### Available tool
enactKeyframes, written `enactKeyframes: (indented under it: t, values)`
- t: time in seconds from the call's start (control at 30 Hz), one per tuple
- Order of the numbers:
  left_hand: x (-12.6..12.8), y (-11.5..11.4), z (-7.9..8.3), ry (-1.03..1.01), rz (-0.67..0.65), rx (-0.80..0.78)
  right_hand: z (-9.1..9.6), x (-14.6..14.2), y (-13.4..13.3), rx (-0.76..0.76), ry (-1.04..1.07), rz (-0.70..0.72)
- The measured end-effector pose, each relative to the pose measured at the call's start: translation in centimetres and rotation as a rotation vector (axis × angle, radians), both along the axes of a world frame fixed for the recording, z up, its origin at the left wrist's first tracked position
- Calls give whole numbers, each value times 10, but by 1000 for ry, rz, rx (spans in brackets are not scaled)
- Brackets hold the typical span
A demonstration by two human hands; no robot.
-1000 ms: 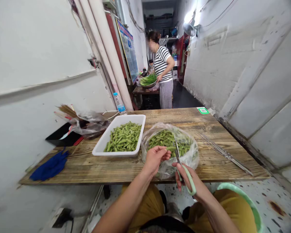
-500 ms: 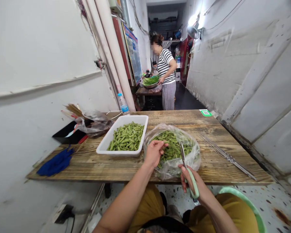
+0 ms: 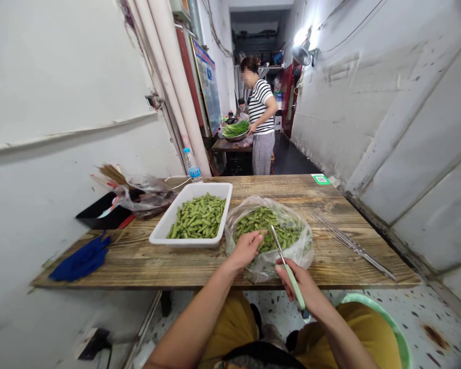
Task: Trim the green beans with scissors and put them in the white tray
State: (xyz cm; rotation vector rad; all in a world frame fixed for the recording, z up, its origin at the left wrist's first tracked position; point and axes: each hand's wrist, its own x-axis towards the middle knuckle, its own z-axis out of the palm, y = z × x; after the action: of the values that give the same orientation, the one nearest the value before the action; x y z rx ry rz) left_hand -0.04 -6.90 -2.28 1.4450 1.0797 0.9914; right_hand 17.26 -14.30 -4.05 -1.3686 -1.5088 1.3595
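My left hand is over the near left side of a clear plastic bag of green edamame pods. Its thumb and fingertips are pinched together on what looks like a single pod, mostly covered by the fingers. In my right hand is a pair of scissors with pale green handles. The blades look closed and point up and away, over the pods, a little to the right of my left fingertips. Left of the bag stands a white plastic tub with many more pods.
On the wooden table lie metal skewers at right and a blue cloth at left. A water bottle and a black box stand farther back. A person holds a bowl of greens beyond the table.
The scissors have turned so their handles show edge-on, and the blades have moved left, closer to my left hand. My left hand has lowered slightly. The view has shifted a little.
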Motion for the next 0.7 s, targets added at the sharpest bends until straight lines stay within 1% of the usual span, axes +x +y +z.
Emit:
enactKeyframes:
  t: [0.07,0.1,0.13,0.2,0.3,0.37,0.57,0.63,0.7]
  values:
    - [-1,-1,2,169,-23,146,3,0,0,64,-95,-5]
    - [-1,-2,4,239,-10,222,5,-1,0,98,-137,-8]
    - [0,-3,5,295,22,286,6,-1,0,128,-174,-10]
    - [1,-4,7,362,117,344,9,-1,0,179,-231,-4]
    - [3,-6,7,377,245,345,11,0,1,216,-291,31]
    - [5,-7,8,382,279,350,13,0,1,216,-310,51]
    - [11,-10,15,396,225,358,18,-1,1,217,-272,51]
    - [11,-9,15,398,224,316,17,-2,2,216,-230,23]
    - [6,-7,13,396,205,246,12,-2,2,168,-167,-7]
